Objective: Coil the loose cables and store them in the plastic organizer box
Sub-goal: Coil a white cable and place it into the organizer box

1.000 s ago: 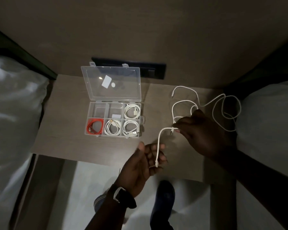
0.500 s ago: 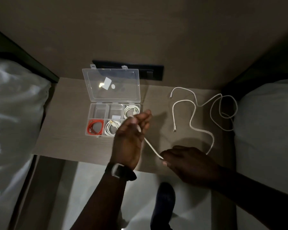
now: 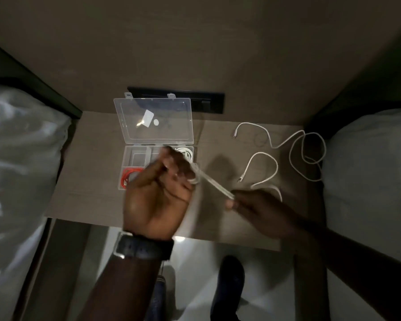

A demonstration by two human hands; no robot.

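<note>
White cable (image 3: 214,184): one stretch pulled taut and blurred between both hands above the nightstand (image 3: 97,193); remainder trails in loose loops across the right side of the top, toward the right-hand bedding (image 3: 368,170). Left hand (image 3: 158,193): fingers curled closed around one end of the taut stretch, watch (image 3: 144,247) at the wrist. Right hand (image 3: 262,209): pinching the cable lower right. Organizer box (image 3: 134,158): clear plastic, lid (image 3: 154,121) open and leaning back, partly hidden by the left hand. Red cable (image 3: 129,176) coiled in its near-left compartment; white coil (image 3: 186,152) in far-right compartment.
</note>
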